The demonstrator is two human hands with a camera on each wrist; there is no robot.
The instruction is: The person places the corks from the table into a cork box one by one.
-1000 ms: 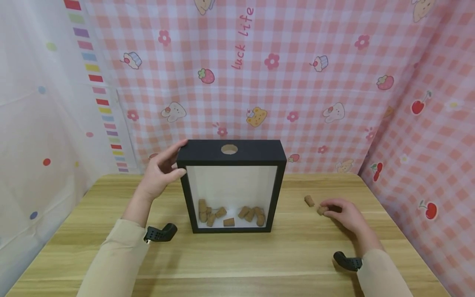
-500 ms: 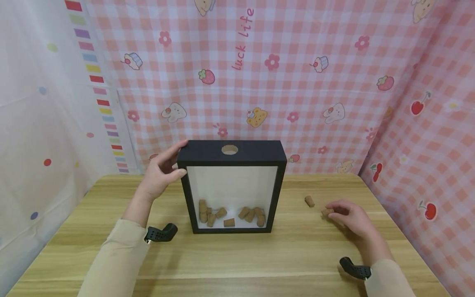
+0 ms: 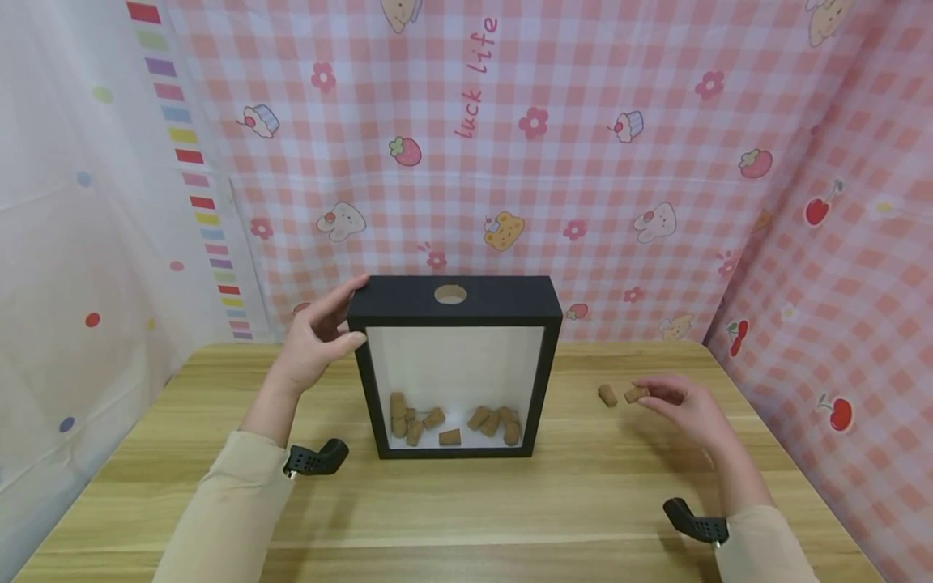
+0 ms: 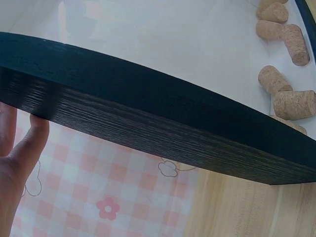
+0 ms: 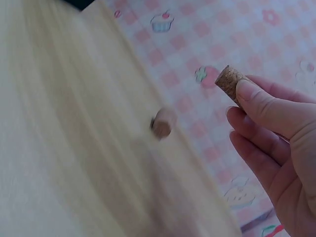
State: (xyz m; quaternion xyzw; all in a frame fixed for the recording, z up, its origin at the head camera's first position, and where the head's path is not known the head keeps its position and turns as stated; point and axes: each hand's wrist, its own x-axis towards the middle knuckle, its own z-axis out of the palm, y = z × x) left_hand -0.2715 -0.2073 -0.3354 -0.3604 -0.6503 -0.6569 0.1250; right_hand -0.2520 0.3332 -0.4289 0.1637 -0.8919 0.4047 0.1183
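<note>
A black shadow box frame (image 3: 457,303) with a clear front and a round hole in its top stands upright on the table. Several corks (image 3: 449,437) lie inside along its bottom. My left hand (image 3: 309,344) grips the frame's upper left corner, thumb at the front edge and fingers behind; the left wrist view shows fingertips on its dark side. My right hand (image 3: 681,405) pinches a cork (image 5: 232,84) between thumb and fingers, raised over the table at the right. Another cork (image 3: 607,395) lies on the table just left of that hand.
The wooden table (image 3: 466,518) ends at a pink checked cloth (image 3: 598,186) hanging behind it. More cloth hangs along the right side, and a pale dotted sheet (image 3: 66,267) hangs at the left. A black camera mount sits on each wrist.
My right hand has lifted its cork off the table; it first shifted slightly right, then moved up and away from me. The left hand and the frame have stayed in place.
</note>
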